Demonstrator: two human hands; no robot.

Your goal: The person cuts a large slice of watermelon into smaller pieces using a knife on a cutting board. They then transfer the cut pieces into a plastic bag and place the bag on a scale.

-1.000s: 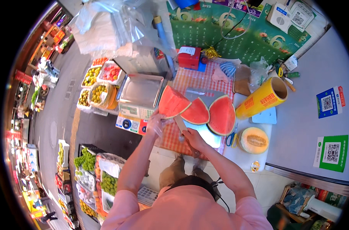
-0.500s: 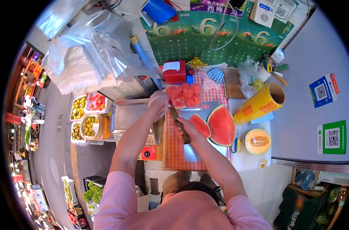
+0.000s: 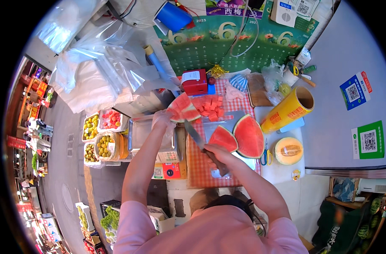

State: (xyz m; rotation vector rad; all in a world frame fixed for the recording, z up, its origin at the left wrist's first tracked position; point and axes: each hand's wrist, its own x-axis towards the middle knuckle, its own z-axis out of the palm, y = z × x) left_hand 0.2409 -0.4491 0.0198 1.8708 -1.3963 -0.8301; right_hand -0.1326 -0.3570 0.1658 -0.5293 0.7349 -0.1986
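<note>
My left hand (image 3: 163, 120), in a thin clear plastic glove, grips a cut watermelon piece (image 3: 183, 108); its red flesh shows knife cuts. In my right hand (image 3: 219, 155) is a knife (image 3: 194, 134), its dark handle in my fist and its blade pointing away and left, just below the melon piece. Beyond the blade, watermelon chunks (image 3: 211, 106) lie heaped in what looks like a clear tray. To the right, a smaller watermelon wedge (image 3: 223, 139) leans near a larger cut watermelon piece (image 3: 249, 137) on the red-checked cloth (image 3: 197, 169).
At the right stand a halved cantaloupe (image 3: 288, 151), scissors (image 3: 267, 156) and a yellow film roll (image 3: 286, 111). A red box (image 3: 194, 82) sits at the back. A metal tray (image 3: 152, 135) and fruit baskets (image 3: 107, 146) are at the left, below hanging plastic bags (image 3: 104, 67).
My left hand has moved left and lifted the watermelon piece away from the chunks into plain view. My right hand has drawn the knife slightly back and right.
</note>
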